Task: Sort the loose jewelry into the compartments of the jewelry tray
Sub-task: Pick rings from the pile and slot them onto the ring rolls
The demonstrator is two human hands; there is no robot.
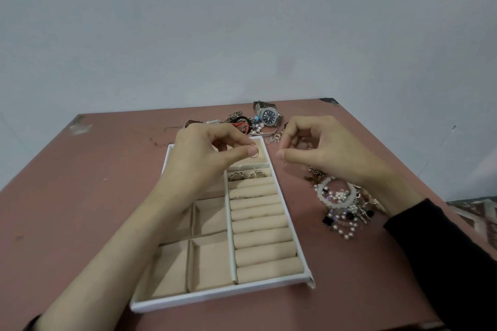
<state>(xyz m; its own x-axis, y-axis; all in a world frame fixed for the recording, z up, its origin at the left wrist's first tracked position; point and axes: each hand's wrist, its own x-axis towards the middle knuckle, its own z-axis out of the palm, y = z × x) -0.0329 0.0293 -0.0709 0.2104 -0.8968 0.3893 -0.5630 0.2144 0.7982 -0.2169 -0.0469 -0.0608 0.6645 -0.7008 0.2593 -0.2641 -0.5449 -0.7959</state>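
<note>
Two rings (238, 176) already sit wedged in the padded rolls toward the far end of the jewelry tray (215, 297). The tray lies mid-table (80, 196) with a short rim toward the person, so both heaps of loose pieces are within reach. The left hand (204, 153) pinches a thin hoop (253, 151) between thumb and forefinger above the small compartment at the tray's far right corner, probably its intended slot. The right hand (322, 148) hovers just off the tray's right rim, fingers curled and thumb out; whether it grips anything fine I cannot tell. Unsorted jewelry lies by the table's far edge around a watch (269, 116), with a pearl tangle (340, 203) toward its right edge.
</note>
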